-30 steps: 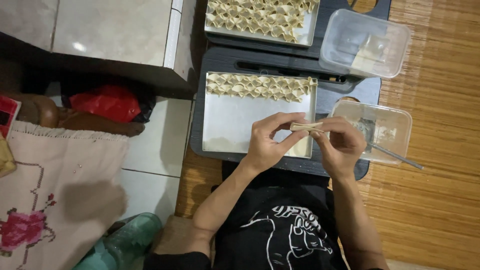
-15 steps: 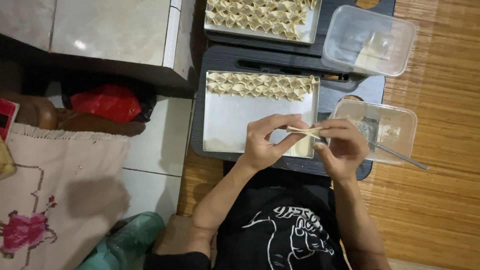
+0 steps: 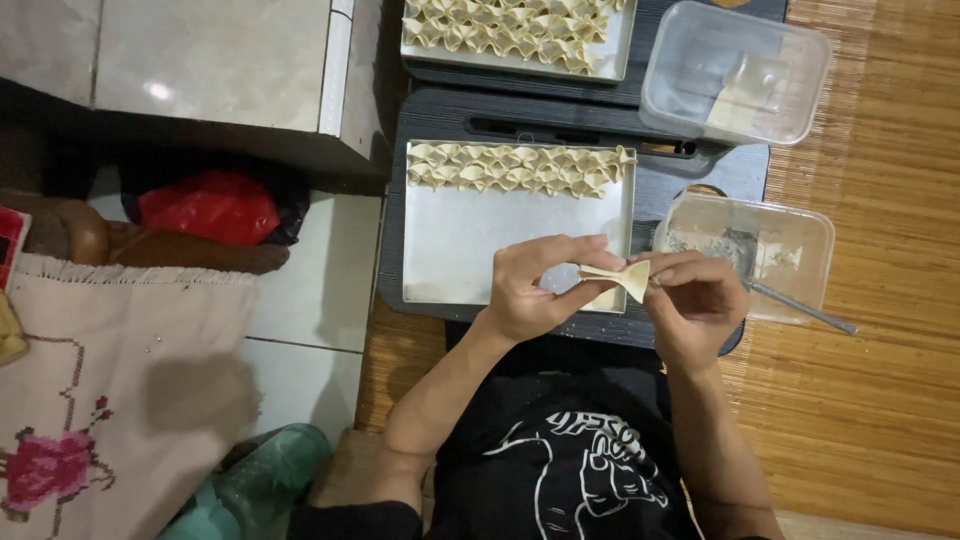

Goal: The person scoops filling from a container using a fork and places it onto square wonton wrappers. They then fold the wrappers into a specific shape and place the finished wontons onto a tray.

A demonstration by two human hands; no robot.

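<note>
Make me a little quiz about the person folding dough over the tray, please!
1. True or false: both hands pinch one dough piece.
2. The folded pieces on the near tray sit in rows along which edge: A near, B far, C left?
3. What metal tool rests in the tub beside the right hand?

Key: 1 true. 2 B. 3 a spoon.

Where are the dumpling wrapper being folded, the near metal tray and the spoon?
dumpling wrapper [image 3: 622, 279], head view, its flared middle between both hands.
metal tray [image 3: 455, 255], head view, bare floor.
spoon [image 3: 805, 309], head view, handle.
</note>
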